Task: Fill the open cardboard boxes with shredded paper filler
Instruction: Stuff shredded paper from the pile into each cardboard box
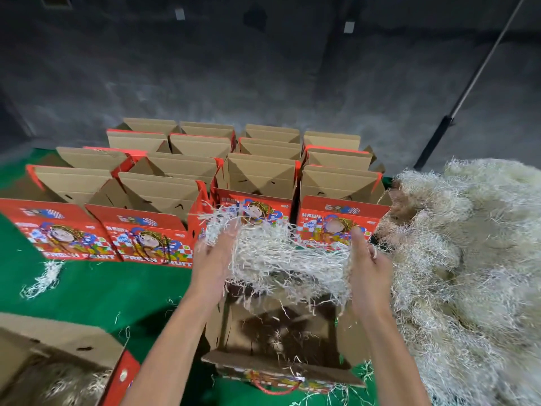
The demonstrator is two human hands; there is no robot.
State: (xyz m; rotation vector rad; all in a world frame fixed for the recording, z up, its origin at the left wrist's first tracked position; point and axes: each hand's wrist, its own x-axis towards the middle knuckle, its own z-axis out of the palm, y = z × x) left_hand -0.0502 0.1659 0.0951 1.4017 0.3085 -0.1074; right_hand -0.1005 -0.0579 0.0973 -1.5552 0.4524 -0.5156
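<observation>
A wad of white shredded paper point(281, 253) hangs between my left hand point(212, 265) and my right hand point(367, 273), above an open cardboard box point(281, 373) that stands close in front of me. My left hand presses its side with straight fingers. The fingers of my right hand are curled round its edge. Inside the box only a few loose strands show on the brown bottom. Strands trail down from the wad toward the box.
A big heap of shredded paper point(468, 259) lies to the right. Several rows of open red fruit boxes point(152, 230) stand behind on the green floor point(102, 288). Another box holding filler point(58, 367) sits at lower left. A small clump of paper point(44, 278) lies at left.
</observation>
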